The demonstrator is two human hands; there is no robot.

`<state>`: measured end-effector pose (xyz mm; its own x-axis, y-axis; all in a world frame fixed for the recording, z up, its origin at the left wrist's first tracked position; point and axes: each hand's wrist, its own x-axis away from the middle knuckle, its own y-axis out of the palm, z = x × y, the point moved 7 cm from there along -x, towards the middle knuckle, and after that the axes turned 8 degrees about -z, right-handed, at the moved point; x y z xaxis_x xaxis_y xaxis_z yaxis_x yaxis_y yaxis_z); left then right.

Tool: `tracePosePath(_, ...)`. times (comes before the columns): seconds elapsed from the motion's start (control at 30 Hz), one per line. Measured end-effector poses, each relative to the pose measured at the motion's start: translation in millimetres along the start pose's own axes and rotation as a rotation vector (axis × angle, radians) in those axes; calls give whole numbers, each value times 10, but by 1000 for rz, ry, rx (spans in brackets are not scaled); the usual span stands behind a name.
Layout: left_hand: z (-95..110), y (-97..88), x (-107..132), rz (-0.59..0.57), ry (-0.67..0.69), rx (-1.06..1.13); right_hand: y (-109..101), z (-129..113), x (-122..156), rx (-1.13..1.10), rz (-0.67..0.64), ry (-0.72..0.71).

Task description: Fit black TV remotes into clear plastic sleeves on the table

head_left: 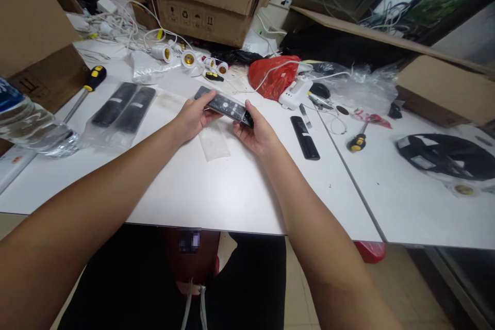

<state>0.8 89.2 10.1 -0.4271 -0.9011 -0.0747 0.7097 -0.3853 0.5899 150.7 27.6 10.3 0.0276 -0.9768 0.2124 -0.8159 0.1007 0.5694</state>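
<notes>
Between my two hands is a black remote control (226,105), its button side facing up, held above the white table. My left hand (195,117) is closed on its left end, thumb on top and fingers beneath. The other end is gripped by my right hand (255,131), thumb along the edge. Under them lies a flat, clear plastic sleeve (214,143). To the right, another black remote (304,137) rests face down. Over on the left, two dark remotes in clear bags (124,108) lie side by side.
A water bottle (34,124) and a yellow-black screwdriver (95,78) are at the left. Lamp sockets (188,59), cables, a red plastic bag (270,75) and a white power strip (296,94) crowd the back. A second screwdriver (358,142) and a black reel (444,155) sit right.
</notes>
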Motion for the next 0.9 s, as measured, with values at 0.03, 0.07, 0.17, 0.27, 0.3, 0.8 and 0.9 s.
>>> tracePosePath(0.03, -8, -7, -5, 0, -5, -6, 6, 1, 1, -3, 3, 1)
tracePosePath(0.07, -16, -15, -10, 0, -11, -15, 9, 2, 0, -7, 5, 0)
tracePosePath(0.17, -26, -35, -21, -2, -22, -40, -3, -3, -19, -10, 7, -19)
tracePosePath(0.27, -14, -34, -20, -4, -15, -50, -54, -26, -55, 32, 29, -74)
tracePosePath(0.3, -12, -31, -17, 0, -14, -49, -75, -30, -67, 54, 41, -89)
tracePosePath(0.8, -25, -45, -19, 22, 0, -17, -42, 11, -43, 23, 38, -18)
tracePosePath(0.9, -24, 27, 9, -43, -10, -23, -77, -13, -27, 1, 94, -50)
